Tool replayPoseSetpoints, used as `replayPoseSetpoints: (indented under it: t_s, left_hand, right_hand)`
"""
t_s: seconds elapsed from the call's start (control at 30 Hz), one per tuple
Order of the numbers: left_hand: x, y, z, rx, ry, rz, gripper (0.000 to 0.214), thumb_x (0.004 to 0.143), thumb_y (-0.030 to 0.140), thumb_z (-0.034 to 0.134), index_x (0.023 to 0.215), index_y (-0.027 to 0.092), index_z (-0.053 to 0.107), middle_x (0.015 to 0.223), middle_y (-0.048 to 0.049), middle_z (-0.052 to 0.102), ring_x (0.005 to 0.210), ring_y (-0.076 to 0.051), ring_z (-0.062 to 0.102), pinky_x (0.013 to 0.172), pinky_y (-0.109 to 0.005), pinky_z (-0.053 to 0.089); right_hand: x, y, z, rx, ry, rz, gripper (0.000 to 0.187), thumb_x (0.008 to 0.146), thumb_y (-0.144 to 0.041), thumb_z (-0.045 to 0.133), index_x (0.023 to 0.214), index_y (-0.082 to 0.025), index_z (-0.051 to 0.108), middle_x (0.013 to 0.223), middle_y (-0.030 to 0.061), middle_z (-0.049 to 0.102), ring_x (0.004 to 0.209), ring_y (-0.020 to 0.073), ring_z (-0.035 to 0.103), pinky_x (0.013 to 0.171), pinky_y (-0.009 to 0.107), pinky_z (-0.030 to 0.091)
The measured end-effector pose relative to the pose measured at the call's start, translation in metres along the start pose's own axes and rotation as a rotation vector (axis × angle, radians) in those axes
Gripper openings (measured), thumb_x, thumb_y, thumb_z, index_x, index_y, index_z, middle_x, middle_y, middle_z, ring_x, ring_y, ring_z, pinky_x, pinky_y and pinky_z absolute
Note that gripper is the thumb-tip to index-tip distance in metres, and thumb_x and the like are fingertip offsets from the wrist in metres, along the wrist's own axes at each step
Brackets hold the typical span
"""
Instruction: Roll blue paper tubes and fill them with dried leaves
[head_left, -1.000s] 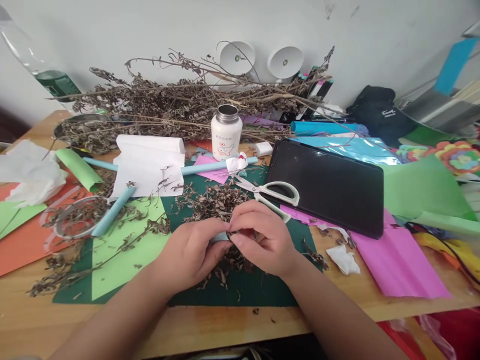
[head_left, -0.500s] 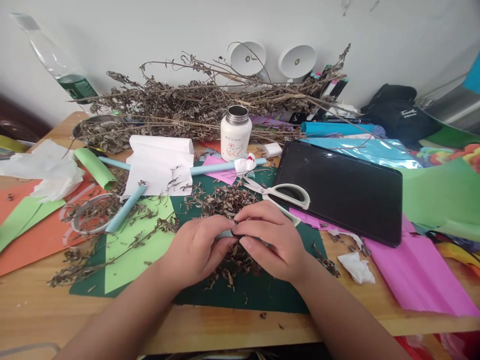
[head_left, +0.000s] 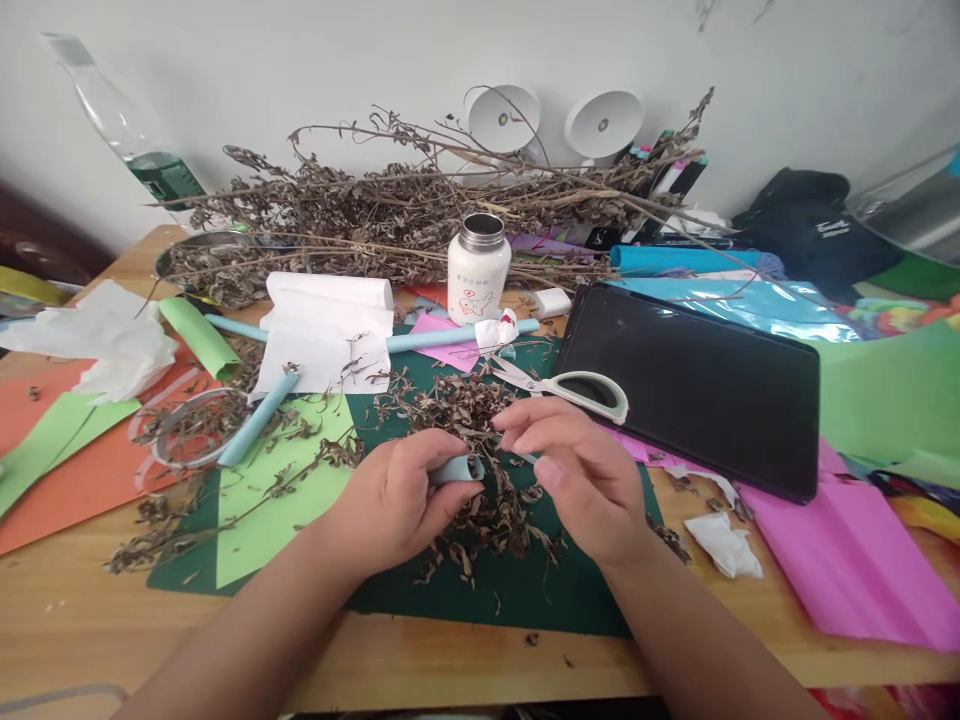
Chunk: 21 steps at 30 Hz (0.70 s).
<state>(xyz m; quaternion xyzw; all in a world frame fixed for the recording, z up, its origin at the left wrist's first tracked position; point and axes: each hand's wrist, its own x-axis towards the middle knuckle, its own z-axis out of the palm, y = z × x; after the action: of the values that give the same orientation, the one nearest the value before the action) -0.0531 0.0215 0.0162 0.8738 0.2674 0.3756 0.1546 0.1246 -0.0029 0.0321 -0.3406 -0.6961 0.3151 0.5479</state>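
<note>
My left hand (head_left: 397, 490) is closed around a short light-blue paper tube (head_left: 454, 470), its mouth facing right with dark dried leaf inside. My right hand (head_left: 581, 470) is just right of the tube, apart from it, fingers loosely curved and thumb spread from them. A small pale-blue edge shows between its thumb and fingers; I cannot make out what it is. Below and between both hands lies a heap of crumbled dried leaves (head_left: 480, 405) on a dark green cutting mat (head_left: 559, 595). Scissors (head_left: 589, 392) with pale handles lie just beyond my right hand.
A white bottle (head_left: 478, 275) stands uncapped behind the heap. A black tablet (head_left: 697, 385) lies right, blue paper tubes (head_left: 259, 418) and white paper (head_left: 326, 345) left. Dried branches (head_left: 375, 210) stretch along the back wall. Pink paper (head_left: 847, 550) covers the right front.
My right hand has drawn back to the right from the tube mouth, and its fingers have spread. The tube's opening now shows; my left hand keeps holding it.
</note>
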Motion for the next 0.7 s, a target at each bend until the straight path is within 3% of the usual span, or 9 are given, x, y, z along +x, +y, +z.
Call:
replayPoseSetpoints:
  t_s: [0.13,0.37,0.7]
  left_hand:
    - [0.0011,0.0012,-0.0009,0.022,-0.022,0.027,0.021,0.081,0.026,0.042,0.097,0.016,0.032,0.074,-0.0063,0.059,0.056,-0.013,0.057,0.049,-0.025,0.047]
    - [0.0011,0.0019,-0.0003,0.056,0.004,0.074,0.022,0.082,0.027,0.041,0.098,0.017,0.03,0.074,-0.0058,0.058,0.056,-0.013,0.056,0.049,-0.025,0.048]
    - [0.0006,0.0059,0.002,-0.065,-0.056,-0.009,0.012,0.083,0.027,0.04,0.087,0.017,0.034,0.071,-0.0056,0.056,0.055,-0.012,0.054,0.05,-0.027,0.047]
  right_hand:
    - [0.0019,-0.0015,-0.0032,-0.209,-0.11,-0.069,0.02,0.074,-0.015,0.046,0.089,-0.019,0.057,0.103,0.0086,0.053,0.094,0.0192,0.05,0.081,0.038,0.042]
    - [0.0051,0.0004,-0.0061,-0.484,-0.161,-0.399,0.021,0.069,-0.011,0.048,0.087,-0.016,0.059,0.103,0.011,0.053,0.093,0.019,0.05,0.08,0.038,0.041]
    - [0.0048,0.0007,-0.009,-0.454,-0.127,-0.459,0.021,0.071,-0.015,0.044,0.086,-0.017,0.058,0.099,0.0113,0.053,0.088,0.0188,0.052,0.076,0.038,0.043]
